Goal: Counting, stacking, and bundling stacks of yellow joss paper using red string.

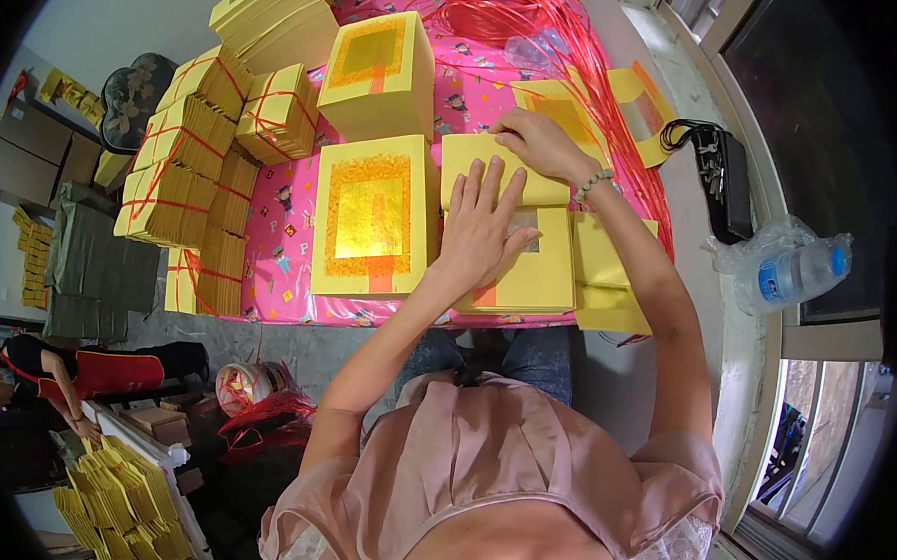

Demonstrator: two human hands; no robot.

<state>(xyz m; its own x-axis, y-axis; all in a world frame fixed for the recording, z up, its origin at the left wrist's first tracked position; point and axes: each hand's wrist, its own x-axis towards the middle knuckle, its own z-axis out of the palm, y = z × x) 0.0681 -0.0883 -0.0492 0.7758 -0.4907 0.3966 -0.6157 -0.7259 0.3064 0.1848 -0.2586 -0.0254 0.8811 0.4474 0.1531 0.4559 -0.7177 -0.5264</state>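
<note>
The left hand [481, 221] lies flat, fingers spread, on the yellow paper stack [529, 269]; the right hand [537, 144] grips that stack's far edge, hands near but apart

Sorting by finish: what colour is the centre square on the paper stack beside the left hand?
Shiny gold foil, orange-bordered, in the head view.

- Both bare forearms reach forward from the lower edge, elbows bent and spread out to the sides.
- The left hand [479, 221] lies palm down and flat, fingers straight, close together, pointing away from the body.
- The right hand [535, 142] is farther out, knuckles up, fingers curled down and angled toward the left.
- A beaded bracelet [593, 183] circles the right wrist.
</note>
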